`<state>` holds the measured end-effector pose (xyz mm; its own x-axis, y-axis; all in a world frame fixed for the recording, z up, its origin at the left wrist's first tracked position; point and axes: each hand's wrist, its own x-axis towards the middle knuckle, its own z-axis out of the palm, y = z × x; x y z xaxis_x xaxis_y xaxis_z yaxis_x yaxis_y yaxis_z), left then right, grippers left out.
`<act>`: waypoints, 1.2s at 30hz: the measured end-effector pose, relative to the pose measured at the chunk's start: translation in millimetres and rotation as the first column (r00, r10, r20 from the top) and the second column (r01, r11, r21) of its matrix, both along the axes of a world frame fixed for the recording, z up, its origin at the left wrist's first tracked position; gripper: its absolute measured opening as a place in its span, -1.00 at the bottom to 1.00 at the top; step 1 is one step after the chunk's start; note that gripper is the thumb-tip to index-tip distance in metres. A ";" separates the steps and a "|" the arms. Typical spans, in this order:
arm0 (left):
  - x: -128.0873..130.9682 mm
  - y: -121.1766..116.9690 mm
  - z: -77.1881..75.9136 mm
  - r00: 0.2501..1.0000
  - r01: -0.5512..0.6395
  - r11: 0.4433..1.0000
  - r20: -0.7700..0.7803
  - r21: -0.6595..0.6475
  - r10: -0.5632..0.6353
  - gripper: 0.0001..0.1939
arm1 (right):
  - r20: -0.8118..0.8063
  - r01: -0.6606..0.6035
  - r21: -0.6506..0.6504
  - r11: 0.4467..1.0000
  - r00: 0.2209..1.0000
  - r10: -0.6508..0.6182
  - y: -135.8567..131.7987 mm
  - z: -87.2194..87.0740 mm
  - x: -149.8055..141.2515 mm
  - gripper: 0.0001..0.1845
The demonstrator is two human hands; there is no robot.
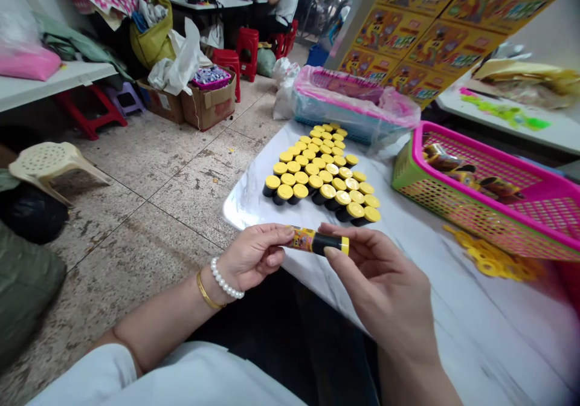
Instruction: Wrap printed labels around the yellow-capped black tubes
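Between my two hands, just over the table's near edge, lies a small black tube [321, 243] with a yellow end. A printed yellow label [302, 238] covers its left part. My left hand [258, 254], with a pearl bracelet [223, 280] at the wrist, pinches the label end. My right hand [385, 279] grips the black part near the yellow end between thumb and fingers. Beyond my hands, many black tubes with yellow caps [312, 167] stand upright in close rows on the white marbled table [471, 321].
To the right stands a pink and green basket [489, 200] holding printed wrappers or tubes. Beside it lie yellow plastic rings [489, 258]. A plastic-lined basket [353, 107] is at the table's far end, before stacked printed boxes [408, 37]. A cream stool [52, 161] is on the floor.
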<state>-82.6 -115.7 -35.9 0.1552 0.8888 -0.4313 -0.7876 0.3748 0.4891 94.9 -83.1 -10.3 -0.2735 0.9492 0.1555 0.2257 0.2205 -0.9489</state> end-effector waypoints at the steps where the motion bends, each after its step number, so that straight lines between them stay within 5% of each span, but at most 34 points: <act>1: 0.5 -0.2 -0.8 1.000 0.002 1.000 -0.005 0.013 -0.002 -0.83 | -0.001 -0.027 0.002 1.000 1.000 0.027 -0.7 -0.9 -0.8 -0.80; 6: 4.1 -3.8 -1.0 0.981 -0.002 0.998 -0.195 0.064 0.014 -0.66 | -0.023 -0.074 0.092 0.993 0.997 0.077 1.6 -3.1 -2.1 -0.79; 11: 6.4 8.8 18.8 0.876 -0.045 0.953 -0.447 0.299 0.181 -0.52 | -0.016 -0.081 0.280 0.957 0.996 0.089 21.6 8.1 13.0 -0.69; 16: 22.8 53.8 44.3 0.901 0.327 0.848 -0.407 0.418 -0.147 -0.44 | 0.027 -0.176 0.439 0.881 0.983 0.183 63.1 30.8 42.8 -0.62; 21: 56.3 99.2 58.1 0.843 0.473 0.781 -0.467 0.407 -0.267 -0.46 | 0.253 -0.255 0.544 0.799 0.958 0.134 91.7 52.2 87.1 -0.59; 26: 80.6 117.4 48.8 0.781 0.557 0.723 -0.552 0.408 -0.290 -0.57 | 0.302 -0.208 0.669 0.713 0.953 -0.005 89.7 46.9 117.8 -0.56; 32: 76.0 108.1 31.7 0.700 0.576 0.610 -0.714 0.545 -0.023 -0.67 | 0.347 -0.249 0.595 0.764 0.937 0.035 74.6 34.2 115.9 -0.66; 36: 69.2 112.3 30.9 0.705 0.623 0.677 -0.657 0.392 -0.268 -0.56 | 0.360 -0.259 0.609 0.749 0.932 0.030 81.4 25.7 114.5 -0.62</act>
<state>-13.4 -3.4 -5.0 0.5163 0.8558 -0.0317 -0.1557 0.1302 0.9792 209.3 -1.7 15.4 -0.5405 0.6003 0.5896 0.3921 0.7997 -0.4547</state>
